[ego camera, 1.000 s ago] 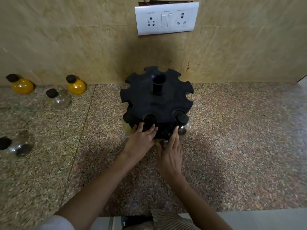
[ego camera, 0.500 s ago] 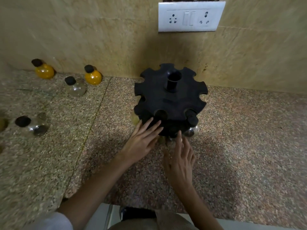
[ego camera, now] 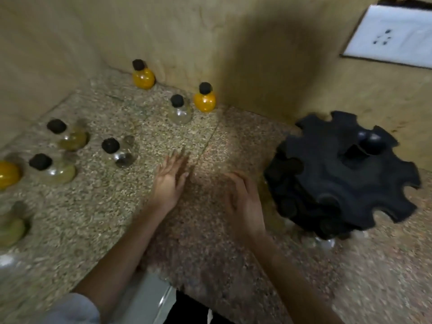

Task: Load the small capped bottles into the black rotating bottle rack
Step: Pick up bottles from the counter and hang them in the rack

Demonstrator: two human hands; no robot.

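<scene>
The black round plastic bottle rack with notches cut in its rim [ego camera: 339, 174] stood just to the right of the right hand [ego camera: 245, 202], and nothing touched it. Some dark caps showed under its near edge, but they were too blurry to count.

1 second before, both hands had their fingers on the front of the rack. Now both had come away from it and moved to the left, and the head had turned that way too. The right hand was empty, with its fingers loosely bent. The left hand [ego camera: 168, 181] was empty too, its fingers straight and spread low over the speckled stone counter [ego camera: 210, 265].

The nearest loose bottle was a clear round glass bottle with a black cap [ego camera: 119, 153], just left of the left hand and beyond it. Past the fingertips, by the tan wall [ego camera: 233, 43], stood another clear capped bottle [ego camera: 179, 111] and an orange round bottle with a black cap [ego camera: 205, 101]. More capped bottles stood further left.

It looked like the last bottle was in, and the left hand was going for the next 1. Many bottles were still left to load.
</scene>
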